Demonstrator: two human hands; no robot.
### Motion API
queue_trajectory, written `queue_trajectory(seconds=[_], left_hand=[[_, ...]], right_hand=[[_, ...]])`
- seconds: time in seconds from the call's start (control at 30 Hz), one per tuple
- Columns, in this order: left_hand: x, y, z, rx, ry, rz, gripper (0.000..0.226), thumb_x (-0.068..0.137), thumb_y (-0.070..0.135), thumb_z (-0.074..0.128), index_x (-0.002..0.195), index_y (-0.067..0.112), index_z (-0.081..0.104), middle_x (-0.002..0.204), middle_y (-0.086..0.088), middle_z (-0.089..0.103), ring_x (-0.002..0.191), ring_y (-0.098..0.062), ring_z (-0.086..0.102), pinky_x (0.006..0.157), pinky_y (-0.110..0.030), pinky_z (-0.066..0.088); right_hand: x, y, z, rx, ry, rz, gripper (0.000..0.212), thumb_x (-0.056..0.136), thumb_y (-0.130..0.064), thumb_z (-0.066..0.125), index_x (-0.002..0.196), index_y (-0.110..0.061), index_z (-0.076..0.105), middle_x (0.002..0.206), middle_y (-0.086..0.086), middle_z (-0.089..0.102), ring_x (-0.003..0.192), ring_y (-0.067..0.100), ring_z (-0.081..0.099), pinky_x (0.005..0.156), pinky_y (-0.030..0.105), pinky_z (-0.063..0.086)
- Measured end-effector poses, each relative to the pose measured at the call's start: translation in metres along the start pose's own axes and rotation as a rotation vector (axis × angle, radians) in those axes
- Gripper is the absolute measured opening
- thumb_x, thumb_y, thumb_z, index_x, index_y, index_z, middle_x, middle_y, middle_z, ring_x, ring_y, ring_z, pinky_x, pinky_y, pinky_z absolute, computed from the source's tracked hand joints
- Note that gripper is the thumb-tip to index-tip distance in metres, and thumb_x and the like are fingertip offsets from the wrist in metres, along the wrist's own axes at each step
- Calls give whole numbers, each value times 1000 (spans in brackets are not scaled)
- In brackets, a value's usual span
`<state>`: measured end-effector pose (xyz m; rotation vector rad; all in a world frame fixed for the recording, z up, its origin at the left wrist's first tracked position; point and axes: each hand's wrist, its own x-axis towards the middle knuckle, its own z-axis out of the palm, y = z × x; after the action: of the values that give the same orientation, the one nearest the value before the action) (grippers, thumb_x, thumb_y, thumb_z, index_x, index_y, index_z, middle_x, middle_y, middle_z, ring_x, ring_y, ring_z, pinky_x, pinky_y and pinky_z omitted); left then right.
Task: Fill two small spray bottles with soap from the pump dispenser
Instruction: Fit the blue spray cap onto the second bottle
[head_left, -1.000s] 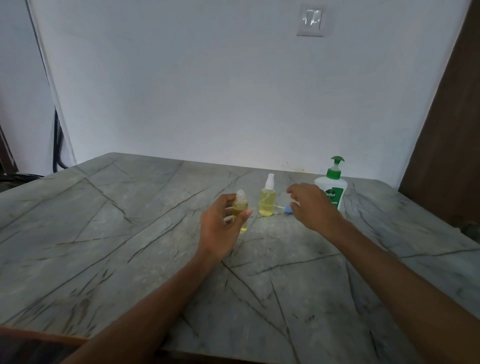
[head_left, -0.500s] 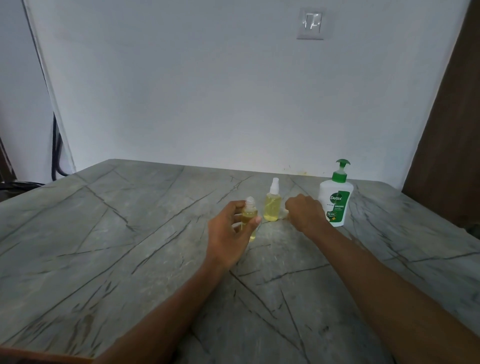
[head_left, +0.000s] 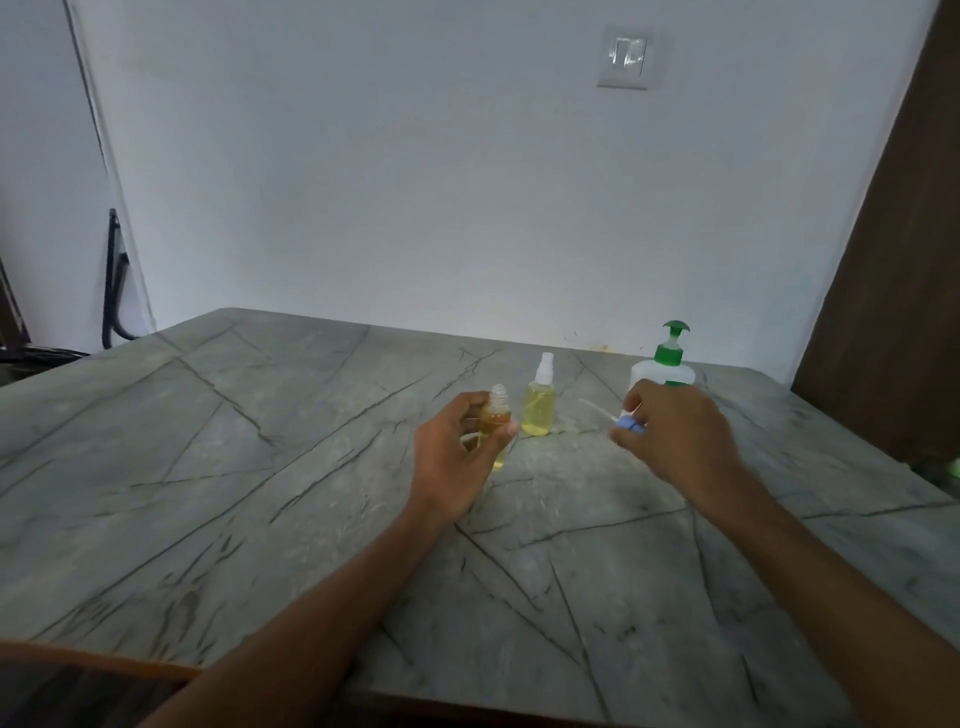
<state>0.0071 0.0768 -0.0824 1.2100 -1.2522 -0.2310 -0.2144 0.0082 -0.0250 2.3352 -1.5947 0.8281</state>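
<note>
My left hand (head_left: 457, 457) grips a small open-necked spray bottle (head_left: 496, 421) holding yellow liquid, standing on the table. Just right of it stands a second small spray bottle (head_left: 539, 402) with its white sprayer on, also yellow inside. My right hand (head_left: 675, 436) holds a blue spray cap (head_left: 628, 422) whose thin white tube sticks out to the left, above the table. Behind that hand is the white pump dispenser (head_left: 667, 358) with a green pump, partly hidden.
The grey veined stone table (head_left: 260, 467) reaches to a white wall with a switch plate (head_left: 626, 54). A dark wooden panel (head_left: 898, 260) stands at the right. Black cables (head_left: 111, 280) hang by the wall at the far left.
My right hand has lifted away to the right with the blue spray cap, its tube now visible. My left hand keeps hold of the open bottle. The camera view has shifted slightly.
</note>
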Motion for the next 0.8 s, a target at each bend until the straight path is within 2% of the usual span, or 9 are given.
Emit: queue_trajectory(seconds=[0.13,0.27,0.4,0.47,0.5,0.63,0.8], left_hand=[[0,2,0,5,-8,-6,46,76,38,76,115,20,61,100,12,69,90,1,65,75,-16,54],[-2,3,-1,-3,-19,-3,44,75,36,77,113,19,61,102,10,69,91,-2,65,79,-21,56],[-1,3,0,-14,-19,2,41,75,32,79,111,19,63,100,11,69,90,0,65,78,-19,55],[-1,3,1,-16,-23,12,41,75,31,79,110,19,62,99,11,69,89,2,65,77,-17,54],[-1,2,1,-18,-24,14,41,75,31,79,111,19,62,99,11,69,89,1,65,77,-16,54],[0,0,1,-17,-32,18,43,75,33,78,112,18,62,102,9,69,91,0,65,78,-16,54],[1,-1,2,-15,-36,30,42,76,32,77,113,18,62,105,7,69,94,-2,64,80,-19,55]], right_hand=[[-5,1,-59,308,29,-56,21,75,-36,79,86,-25,66,78,-12,66,68,2,61,61,18,42],[4,-15,-94,426,33,-212,15,77,-36,76,90,-30,71,82,-18,67,74,-3,64,59,10,43],[17,-29,-93,400,45,-316,16,80,-29,75,95,-23,76,89,-13,71,75,-3,62,67,5,39],[21,-35,-87,365,32,-351,17,81,-28,75,96,-20,77,92,-9,73,74,0,61,71,9,40],[22,-37,-83,346,28,-366,18,81,-28,76,96,-19,77,93,-6,74,74,2,60,71,10,40],[26,-44,-77,293,26,-392,21,80,-27,76,99,-17,76,96,-1,74,70,0,55,65,-1,34],[28,-49,-74,251,7,-443,25,81,-28,76,102,-16,76,98,2,74,64,-2,49,66,2,30]])
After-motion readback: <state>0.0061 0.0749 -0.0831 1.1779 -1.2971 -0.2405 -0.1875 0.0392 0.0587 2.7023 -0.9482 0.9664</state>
